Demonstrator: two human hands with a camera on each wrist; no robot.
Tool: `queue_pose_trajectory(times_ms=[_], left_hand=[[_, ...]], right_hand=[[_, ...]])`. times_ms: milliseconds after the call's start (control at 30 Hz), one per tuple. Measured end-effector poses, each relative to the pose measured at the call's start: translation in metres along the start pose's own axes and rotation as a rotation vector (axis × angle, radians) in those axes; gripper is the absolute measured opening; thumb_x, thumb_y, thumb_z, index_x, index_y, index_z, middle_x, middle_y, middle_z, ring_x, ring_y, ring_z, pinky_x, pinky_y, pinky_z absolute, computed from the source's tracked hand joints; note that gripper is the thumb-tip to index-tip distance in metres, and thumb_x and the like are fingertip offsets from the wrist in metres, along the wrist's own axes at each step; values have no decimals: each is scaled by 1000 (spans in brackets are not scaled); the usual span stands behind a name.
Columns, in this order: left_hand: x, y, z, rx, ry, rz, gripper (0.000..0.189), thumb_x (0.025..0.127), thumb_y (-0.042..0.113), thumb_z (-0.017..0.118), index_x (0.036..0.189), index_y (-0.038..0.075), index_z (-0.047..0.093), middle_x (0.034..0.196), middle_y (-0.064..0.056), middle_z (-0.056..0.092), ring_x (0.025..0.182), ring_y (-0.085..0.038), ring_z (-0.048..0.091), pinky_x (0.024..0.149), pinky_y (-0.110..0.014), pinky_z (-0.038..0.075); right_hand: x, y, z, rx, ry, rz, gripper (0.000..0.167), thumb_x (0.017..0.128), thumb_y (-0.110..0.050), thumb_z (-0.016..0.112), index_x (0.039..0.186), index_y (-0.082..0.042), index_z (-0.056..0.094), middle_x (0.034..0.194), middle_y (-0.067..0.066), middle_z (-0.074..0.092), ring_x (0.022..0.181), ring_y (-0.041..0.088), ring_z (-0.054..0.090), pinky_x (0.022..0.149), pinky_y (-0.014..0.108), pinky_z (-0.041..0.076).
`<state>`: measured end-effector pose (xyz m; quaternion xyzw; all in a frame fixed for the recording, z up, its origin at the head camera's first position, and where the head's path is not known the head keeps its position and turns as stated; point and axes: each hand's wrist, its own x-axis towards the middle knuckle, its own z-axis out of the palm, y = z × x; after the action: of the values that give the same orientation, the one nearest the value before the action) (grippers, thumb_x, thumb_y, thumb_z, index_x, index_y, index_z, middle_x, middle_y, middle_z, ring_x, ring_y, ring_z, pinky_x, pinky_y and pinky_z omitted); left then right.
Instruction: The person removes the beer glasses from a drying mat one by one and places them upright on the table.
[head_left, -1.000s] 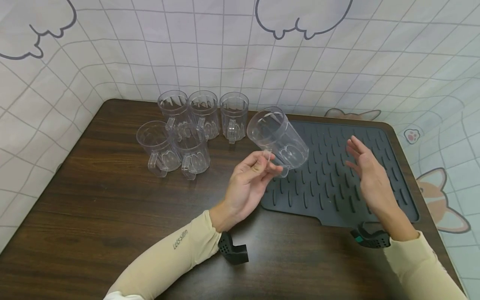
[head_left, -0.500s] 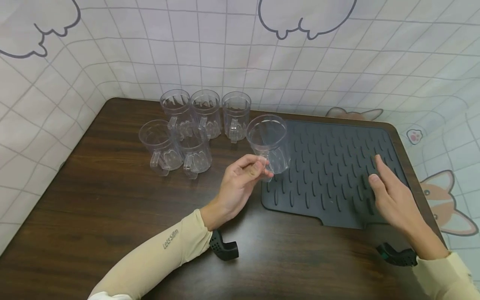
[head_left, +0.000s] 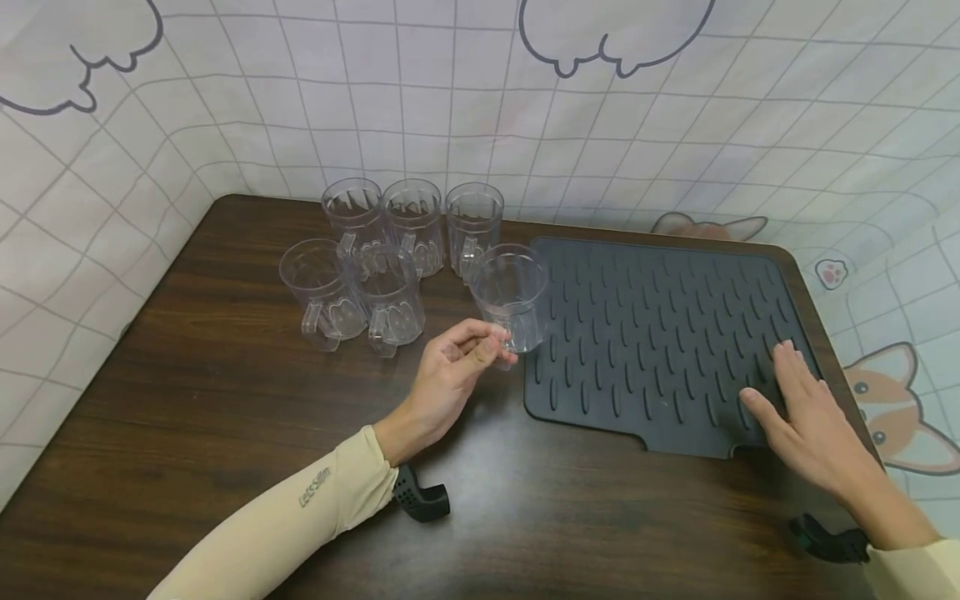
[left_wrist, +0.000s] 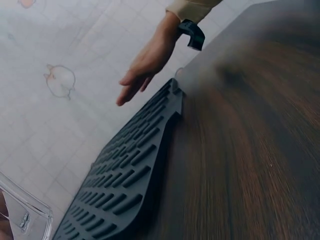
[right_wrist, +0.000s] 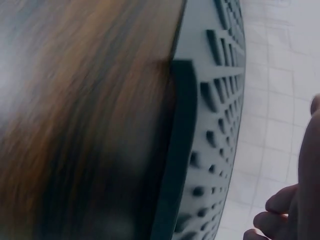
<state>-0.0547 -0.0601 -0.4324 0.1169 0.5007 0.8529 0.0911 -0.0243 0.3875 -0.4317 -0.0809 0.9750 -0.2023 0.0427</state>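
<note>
My left hand (head_left: 442, 379) pinches the handle of a clear plastic mug (head_left: 517, 296) between thumb and fingers. The mug is upright, at the left edge of a dark grey ridged drying mat (head_left: 645, 333), and overlaps that edge in the head view. In the left wrist view part of the mug (left_wrist: 37, 212) shows at the lower left corner. My right hand (head_left: 813, 425) is over the mat's front right corner, fingers straight and holding nothing. Its fingers (right_wrist: 277, 215) appear at the lower right of the right wrist view.
Several more clear mugs stand upright at the back left, such as a front one (head_left: 386, 304) and a back one (head_left: 474, 221), handles facing forward. All rest on a dark wooden table (head_left: 225, 433). A white grid-patterned cloth (head_left: 420, 108) hangs behind and at the sides.
The mug in my left hand has gone from tilted over the mat to upright, moving left and down to the mat's edge. My right hand has drawn right and toward me.
</note>
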Motion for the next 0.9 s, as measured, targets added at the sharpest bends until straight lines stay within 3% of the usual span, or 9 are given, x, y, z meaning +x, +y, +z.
queue_pose_trajectory(times_ms=[367, 533, 633, 900], left_hand=[[-6, 2, -14, 52, 28, 11, 9, 102, 12, 64, 104, 19, 70, 95, 7, 74, 91, -8, 72, 99, -23, 55], [-9, 2, -22, 103, 56, 7, 11, 102, 9, 63, 104, 18, 68, 94, 7, 74, 90, -8, 72, 97, -23, 57], [-11, 3, -26, 127, 69, 8, 11, 102, 8, 63, 105, 17, 68, 95, 6, 74, 91, -7, 72, 97, -23, 57], [-13, 4, -33, 162, 99, 11, 13, 103, 7, 61, 106, 18, 67, 96, 9, 73, 92, -7, 72, 96, -24, 57]], right_hand=[[-14, 19, 5, -184, -66, 60, 94, 106, -50, 52, 162, 7, 1, 168, 36, -2, 159, 51, -6, 121, 78, -8], [-17, 23, 9, -197, -121, 76, 97, 105, -53, 52, 161, 9, 2, 166, 39, -1, 158, 54, -5, 118, 83, -3], [-19, 24, 10, -200, -148, 83, 99, 105, -54, 51, 161, 9, 0, 166, 38, -5, 157, 55, -7, 117, 83, -6], [-21, 28, 13, -242, -154, 72, 99, 105, -55, 50, 161, 10, 0, 166, 39, -3, 157, 55, -5, 116, 84, -5]])
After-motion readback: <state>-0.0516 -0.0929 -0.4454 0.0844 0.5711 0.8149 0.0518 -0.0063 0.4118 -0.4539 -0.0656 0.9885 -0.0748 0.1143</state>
